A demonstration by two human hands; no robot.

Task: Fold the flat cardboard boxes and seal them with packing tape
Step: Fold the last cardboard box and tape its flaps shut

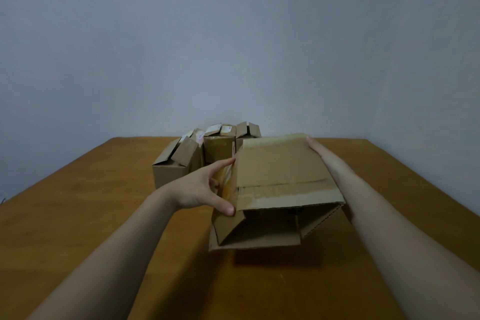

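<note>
Between my hands is a brown cardboard box [280,166], raised a little above the wooden table [98,215], where it casts a shadow. Its open end faces me with the flaps loose. Strips of old tape cross its top panel near the front and along the far edge. My left hand [200,187] presses the box's left side, with the index finger stretched along the upper edge and the thumb at the front corner. My right hand [322,153] lies flat along the right side, fingertips at the far corner. No tape roll is in view.
Several folded cardboard boxes [179,161] with open top flaps stand in a cluster at the back of the table, just behind the held box. A plain grey wall [233,47] rises behind the table's far edge.
</note>
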